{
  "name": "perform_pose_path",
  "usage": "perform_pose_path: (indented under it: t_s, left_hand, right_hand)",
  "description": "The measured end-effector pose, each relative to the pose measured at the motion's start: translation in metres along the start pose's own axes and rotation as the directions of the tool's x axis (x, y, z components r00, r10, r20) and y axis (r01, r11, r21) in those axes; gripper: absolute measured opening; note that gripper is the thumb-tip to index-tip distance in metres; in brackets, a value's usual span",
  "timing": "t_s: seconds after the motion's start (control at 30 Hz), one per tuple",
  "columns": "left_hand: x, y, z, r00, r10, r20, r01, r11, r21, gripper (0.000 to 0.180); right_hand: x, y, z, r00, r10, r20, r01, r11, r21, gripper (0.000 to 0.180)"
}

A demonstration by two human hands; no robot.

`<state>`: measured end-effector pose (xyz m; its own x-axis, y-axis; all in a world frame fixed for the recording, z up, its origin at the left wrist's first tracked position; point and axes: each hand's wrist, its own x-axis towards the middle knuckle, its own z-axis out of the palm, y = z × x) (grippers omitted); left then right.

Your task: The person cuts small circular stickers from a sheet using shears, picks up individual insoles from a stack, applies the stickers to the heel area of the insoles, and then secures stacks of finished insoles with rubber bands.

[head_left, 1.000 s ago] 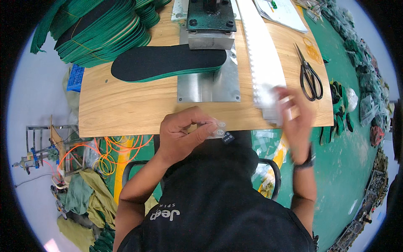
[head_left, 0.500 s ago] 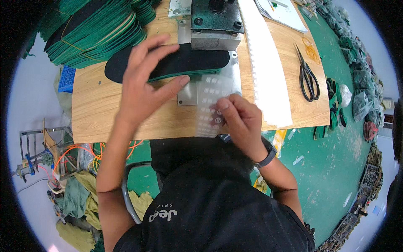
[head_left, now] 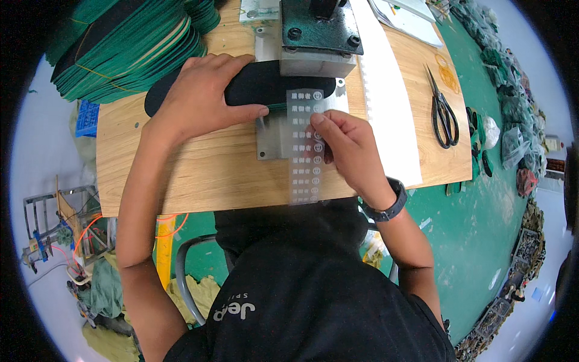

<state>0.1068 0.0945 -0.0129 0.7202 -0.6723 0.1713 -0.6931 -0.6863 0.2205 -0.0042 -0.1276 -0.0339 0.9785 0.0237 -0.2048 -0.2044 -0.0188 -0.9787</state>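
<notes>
A small stack of black insoles (head_left: 253, 84) with green undersides lies beneath the metal block of a press (head_left: 319, 57), over a metal base plate (head_left: 271, 145). My left hand (head_left: 202, 93) lies across the stack's left part, its thumb along the near edge and its fingers over the far side, holding it. Between thumb and fingers, my right hand (head_left: 350, 142) pinches a clear strip of white-printed labels (head_left: 304, 163). The strip hangs upright in view, its upper end overlapping the right end of the insoles. Whether it touches them I cannot tell.
Large bundles of green and black insoles (head_left: 129, 48) stand at the far left. To the right lie a long white sheet (head_left: 392, 120), black-handled scissors (head_left: 444, 114), yellow rubber bands (head_left: 446, 73) and papers (head_left: 410, 24). A blue crate (head_left: 88, 117) sits past the table's left edge.
My left hand has come down from above onto the insoles and now grips them. The label strip, still in my right hand, has risen slightly and straightened.
</notes>
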Motion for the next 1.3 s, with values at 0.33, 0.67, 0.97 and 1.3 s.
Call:
perform_pose_path:
  t_s: [0.33,0.67,0.97,1.3]
  left_hand:
    - [0.002,-0.001,0.014,0.994,0.029,-0.103,-0.028,1.0,0.011,0.068]
    - [0.002,0.002,0.012,0.995,-0.011,-0.1,0.012,1.0,0.011,0.068]
    - [0.002,0.004,0.011,0.996,0.004,-0.093,-0.004,1.0,-0.002,0.067]
    - [0.0,0.007,0.011,0.992,0.03,-0.123,-0.034,0.999,-0.03,0.062]
  right_hand:
    - [0.022,-0.006,-0.004,0.984,0.178,-0.028,-0.165,0.953,0.254,0.022]
    - [0.023,-0.003,-0.003,0.989,0.142,-0.043,-0.125,0.954,0.272,0.023]
    - [0.024,-0.004,-0.005,0.983,0.178,-0.042,-0.158,0.943,0.292,0.023]
    - [0.023,-0.001,-0.003,0.99,0.131,-0.056,-0.109,0.951,0.291,0.027]
